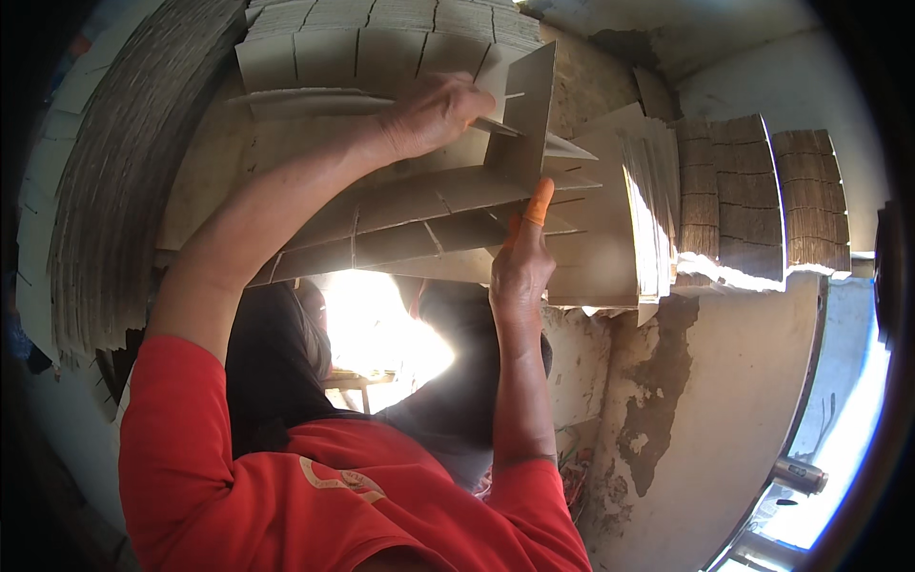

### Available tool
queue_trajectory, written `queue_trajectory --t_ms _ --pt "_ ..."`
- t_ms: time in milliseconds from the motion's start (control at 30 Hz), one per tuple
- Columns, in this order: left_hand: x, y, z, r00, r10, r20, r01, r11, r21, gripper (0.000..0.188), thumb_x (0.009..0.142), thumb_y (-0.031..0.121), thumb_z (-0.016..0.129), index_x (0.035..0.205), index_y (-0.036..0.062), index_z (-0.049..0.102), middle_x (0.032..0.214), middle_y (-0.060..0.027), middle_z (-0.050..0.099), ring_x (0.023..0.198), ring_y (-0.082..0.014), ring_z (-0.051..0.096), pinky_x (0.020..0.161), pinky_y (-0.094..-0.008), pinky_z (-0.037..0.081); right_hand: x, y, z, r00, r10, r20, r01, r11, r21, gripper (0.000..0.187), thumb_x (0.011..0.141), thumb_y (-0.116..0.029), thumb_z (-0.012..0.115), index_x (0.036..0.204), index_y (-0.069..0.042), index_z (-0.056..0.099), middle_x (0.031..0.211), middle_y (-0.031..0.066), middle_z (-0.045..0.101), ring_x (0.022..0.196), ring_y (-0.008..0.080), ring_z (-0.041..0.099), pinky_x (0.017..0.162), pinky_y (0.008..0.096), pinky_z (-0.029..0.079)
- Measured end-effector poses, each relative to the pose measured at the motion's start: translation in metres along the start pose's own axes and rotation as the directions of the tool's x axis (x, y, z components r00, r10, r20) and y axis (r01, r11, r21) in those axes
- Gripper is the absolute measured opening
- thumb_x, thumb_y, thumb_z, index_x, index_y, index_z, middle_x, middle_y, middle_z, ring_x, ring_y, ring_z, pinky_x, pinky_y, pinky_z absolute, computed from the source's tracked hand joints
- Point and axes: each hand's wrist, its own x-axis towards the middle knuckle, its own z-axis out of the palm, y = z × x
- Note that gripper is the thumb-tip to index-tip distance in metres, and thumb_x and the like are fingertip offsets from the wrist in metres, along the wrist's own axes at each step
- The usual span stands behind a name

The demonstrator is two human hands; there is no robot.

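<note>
My left hand (pixel 440 112) is closed on the end of a grey cardboard strip (pixel 498 128), held above the table beside an upright strip. That upright cardboard divider strip (pixel 527 114) stands crosswise over several long slotted strips (pixel 396 208), which lie on edge, roughly parallel. Orange covers sit on fingers of my right hand (pixel 523 271), which grips the lower end of the upright strip where it crosses the long ones. The index finger points up along its face; the fingertips behind the cardboard are hidden.
A tall stack of cardboard strips (pixel 143 176) rises at the left. Slotted strips (pixel 381 55) line the far side of the tabletop (pixel 214 176). More piles (pixel 748 195) stand at the right, next to loose sheets (pixel 600 253). Below them is a peeling wall (pixel 720 381).
</note>
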Motion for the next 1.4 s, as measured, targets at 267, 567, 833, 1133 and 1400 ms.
queue_trajectory --t_ms 267,567,833,1133,1400 --pt "0.035 -0.018 -0.035 0.922 -0.236 0.308 0.340 0.874 -0.348 0.026 0.071 0.019 0.075 0.075 0.0015 0.056 0.069 -0.0089 0.056 0.065 -0.0230 0.054 0.060 -0.0364 0.044 -0.001 0.006 0.004 0.970 -0.154 -0.190 0.161 0.987 0.020 0.055 0.094 -0.001 0.046 0.144 -0.007 0.026 0.117 0.0196 0.060 0.078 0.0209 0.063 0.065 0.0273 0.050" --pt "0.041 -0.108 0.018 0.958 -0.241 0.153 0.113 0.812 0.572 0.052 0.064 0.017 0.079 0.105 0.0033 0.049 0.104 -0.0118 0.055 0.105 -0.0286 0.050 0.085 -0.0413 0.043 0.001 0.010 0.009 0.958 -0.206 -0.200 0.213 0.977 0.012 0.055 0.090 0.004 0.051 0.141 0.002 0.029 0.116 0.0211 0.060 0.079 0.0200 0.067 0.066 0.0246 0.051" --pt "0.040 -0.120 0.020 0.968 -0.192 0.163 0.086 0.860 0.502 0.024 0.075 0.000 0.057 0.098 0.0043 0.052 0.096 -0.0124 0.058 0.099 -0.0294 0.054 0.079 -0.0402 0.047 0.005 0.015 0.009 0.924 -0.289 -0.250 0.290 0.956 -0.031 0.055 0.089 0.007 0.052 0.140 0.003 0.031 0.107 0.0180 0.065 0.068 0.0164 0.063 0.063 0.0227 0.050" --pt "0.051 -0.074 -0.012 0.860 -0.357 0.365 0.189 0.887 0.422 0.012 0.081 0.005 0.043 0.081 0.0002 0.055 0.085 -0.0236 0.058 0.086 -0.0384 0.060 0.079 -0.0446 0.049 -0.003 0.010 0.005 0.928 -0.286 -0.238 0.290 0.957 -0.019 0.056 0.089 0.007 0.051 0.141 0.001 0.030 0.117 0.0205 0.059 0.075 0.0173 0.065 0.064 0.0239 0.052" --pt "0.029 -0.116 -0.005 0.979 0.092 0.184 -0.160 0.900 0.406 0.006 0.078 0.003 0.051 0.083 0.0008 0.053 0.077 -0.0166 0.055 0.080 -0.0348 0.058 0.067 -0.0418 0.047 0.001 0.002 0.002 0.963 -0.219 -0.154 0.225 0.974 0.023 0.057 0.088 0.010 0.049 0.140 0.001 0.030 0.125 0.0232 0.053 0.090 0.0244 0.066 0.071 0.0274 0.054"
